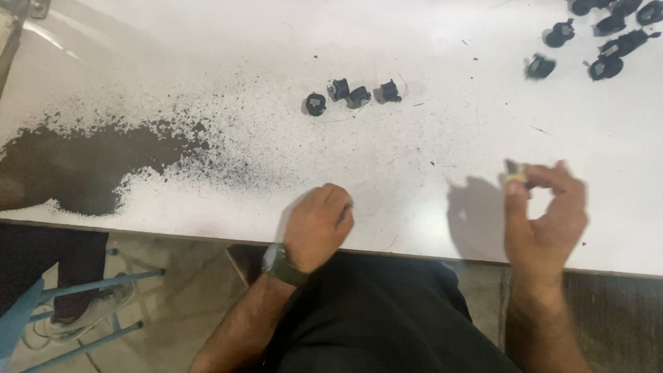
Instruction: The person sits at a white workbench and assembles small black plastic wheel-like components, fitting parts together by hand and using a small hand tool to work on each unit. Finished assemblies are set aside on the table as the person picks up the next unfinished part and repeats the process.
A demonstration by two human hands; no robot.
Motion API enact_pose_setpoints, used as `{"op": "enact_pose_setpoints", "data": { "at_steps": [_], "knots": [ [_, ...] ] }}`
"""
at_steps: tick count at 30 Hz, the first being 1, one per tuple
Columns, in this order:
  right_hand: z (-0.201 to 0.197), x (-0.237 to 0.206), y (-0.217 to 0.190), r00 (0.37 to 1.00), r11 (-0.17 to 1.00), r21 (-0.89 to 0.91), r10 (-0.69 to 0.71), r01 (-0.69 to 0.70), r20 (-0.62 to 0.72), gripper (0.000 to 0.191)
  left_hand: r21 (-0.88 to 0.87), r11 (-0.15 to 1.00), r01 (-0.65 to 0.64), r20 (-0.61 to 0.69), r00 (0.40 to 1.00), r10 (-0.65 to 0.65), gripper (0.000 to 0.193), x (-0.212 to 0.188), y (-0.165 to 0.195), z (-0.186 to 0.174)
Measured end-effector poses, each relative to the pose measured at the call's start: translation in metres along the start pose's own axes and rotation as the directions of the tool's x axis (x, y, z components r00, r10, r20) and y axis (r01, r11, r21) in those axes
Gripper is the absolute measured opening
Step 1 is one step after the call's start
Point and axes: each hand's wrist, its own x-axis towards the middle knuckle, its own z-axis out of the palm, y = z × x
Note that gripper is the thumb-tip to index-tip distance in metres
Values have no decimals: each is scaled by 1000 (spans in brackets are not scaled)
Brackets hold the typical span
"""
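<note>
My left hand (318, 224) rests on the white table (428, 138) near its front edge, fingers curled into a loose fist; whether anything is inside it is hidden. A dark watch sits on that wrist. My right hand (545, 214) is raised above the table's front edge and pinches a small dark part (514, 169) between thumb and forefinger. Several small black round parts (353, 95) lie in a short row at the table's middle, well beyond both hands. One more black part (540, 66) lies apart, blurred, towards the far right.
A loose heap of black parts (615, 34) fills the far right corner. Dark powder or worn paint (90, 162) spreads over the table's left side. A blue stool frame (90, 304) and another person's leg and shoe stand at the lower left.
</note>
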Motion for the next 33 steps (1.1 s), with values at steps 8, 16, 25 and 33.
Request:
{"op": "enact_pose_setpoints", "data": {
  "at_steps": [8,16,25,33],
  "knots": [
    [49,-34,-98,789,859,512,-315,1,527,16,384,921,62,51,995,-88,23,30,-31,-56],
    [55,-46,-93,877,705,679,-175,-206,448,10,451,793,-411,37,896,443,38,156,-17,17],
    [26,-38,-74,973,943,308,60,-128,221,23,289,936,-203,298,948,113,20,179,-2,30],
    [32,-23,-79,934,998,-50,41,-24,354,32,-72,993,-92,43,995,95,31,46,39,34]
  ]
}}
